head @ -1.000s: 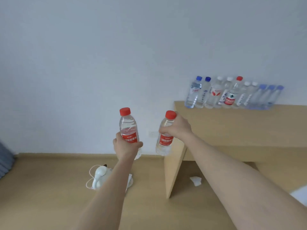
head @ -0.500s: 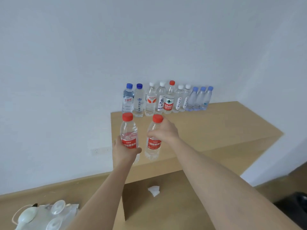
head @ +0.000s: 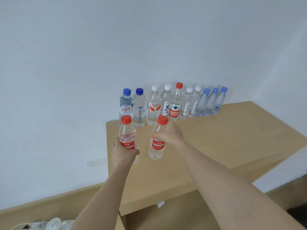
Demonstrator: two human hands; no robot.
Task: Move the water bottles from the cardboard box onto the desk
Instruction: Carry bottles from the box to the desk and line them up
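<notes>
Two water bottles with red caps are held upright over the front left part of the desk (head: 216, 138). The left bottle (head: 127, 135) is gripped low down, round its red label, by the left hand (head: 123, 152), with the fingers curled about it. The right bottle (head: 157, 146) is held near its neck by the right hand (head: 169, 133), with the fingers wrapped round it. The two bottles are kept close but apart.

The left bottle is just inside the desk's left edge. A row of ten bottles (head: 174, 103) is lined up at the back, against the wall (head: 149, 39). A bare strip of wood is seen in front of the row, and much open desk is left to the right.

The bottom of the left bottle is hidden by the hand. Whether either bottle touches the desk cannot be told. A white thing (head: 49, 224) on the floor (head: 41, 208) is cut off and hard to make out. A white scrap (head: 160, 204) is half hidden under the desk.
</notes>
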